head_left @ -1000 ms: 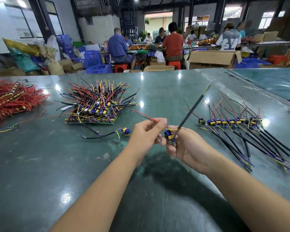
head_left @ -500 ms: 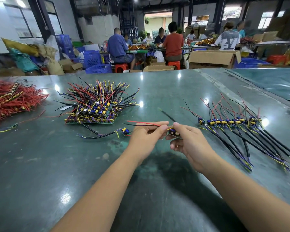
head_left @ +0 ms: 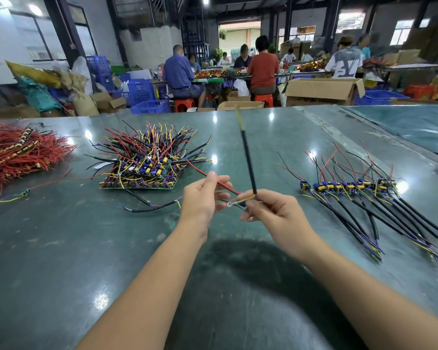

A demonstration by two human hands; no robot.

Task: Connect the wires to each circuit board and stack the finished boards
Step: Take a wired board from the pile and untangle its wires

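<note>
Behind your green table (head_left: 61, 248) workers are sitting at other benches among cardboard boxes and blue crates; one white shirt (head_left: 344, 64) is showing big letters, too blurry to read. Your left hand (head_left: 200, 200) is pinching a red wire (head_left: 212, 179) between thumb and fingers, and your right hand (head_left: 273, 210) is curling round a small board, mostly hidden, with its black cable (head_left: 248, 162) sticking up. Unfinished boards (head_left: 142, 168) are piling up on the left, finished ones (head_left: 349, 186) are lying in a row on the right, and a red wire heap (head_left: 18, 152) is sitting far left.
</note>
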